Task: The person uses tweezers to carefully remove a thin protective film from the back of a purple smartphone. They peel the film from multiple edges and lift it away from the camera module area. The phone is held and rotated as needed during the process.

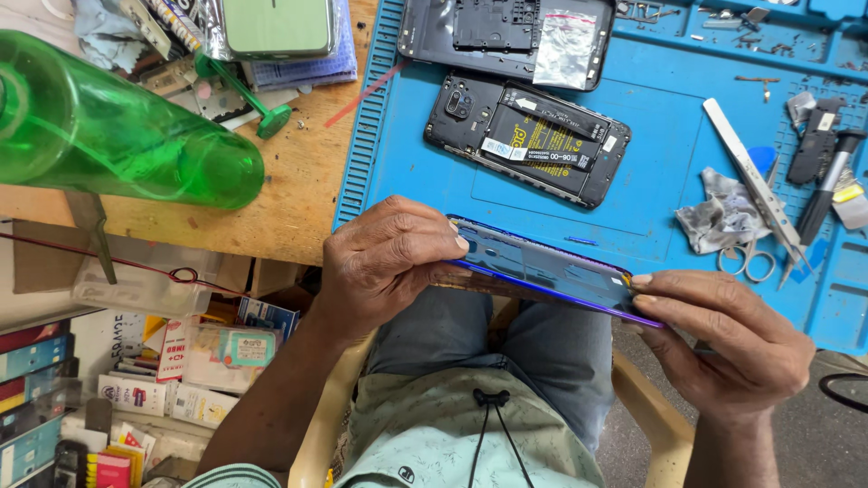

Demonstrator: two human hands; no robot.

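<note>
The left hand (384, 262) and the right hand (723, 339) pinch a thin blue phone (542, 271) by its two short ends. They hold it over the person's lap, just in front of the bench (298, 199). The phone looks light, flat and stiff. Its shiny back looks slippery and easy to crack, so the edges seem the best place to hold. On the blue mat (669, 181) lies an open phone (529, 136) with its battery showing. A green bottle (117, 136) lies on its side; I cannot tell what is in it.
</note>
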